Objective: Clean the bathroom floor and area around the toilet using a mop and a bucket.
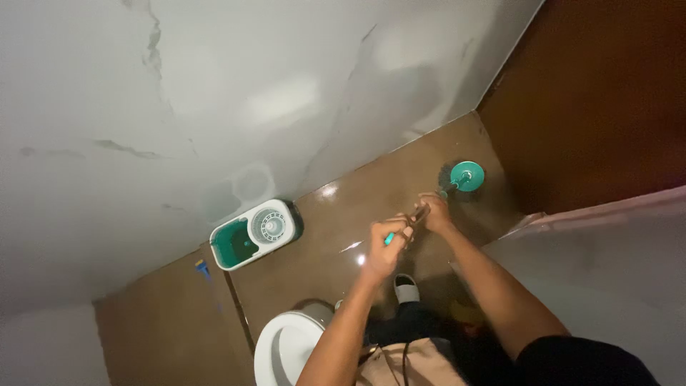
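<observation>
Gripping the mop handle (418, 214) with both hands, the person stands over a glossy brown floor (343, 214) beside a pale marbled wall (214, 93). The left hand (386, 250) is curled into a fist around the lower, teal-tipped end of the handle, fingers wrapped fully round it with no gap showing. The right hand (434, 212) clasps the same handle a little further toward the mop head, its fingers likewise folded tight on the shaft; the two hands sit just beside each other, nearly touching.

Taking the handle as the landmark: the round teal mop head (466, 174) lies at its far end, just beyond the right hand, resting on the floor close to where the floor meets a dark brown door (593, 100). Well apart from the handle, on the left-hand side, a white and teal spin bucket (254, 234) stands on the floor against the wall, its round white wringer basket facing up. Below the handle, nearer the person, a white shoe (407, 288) shows on the floor, and further down to the left sits the rounded white rim of a toilet (282, 350). A small blue object (202, 268) lies beyond the bucket; what it is cannot be told.
</observation>
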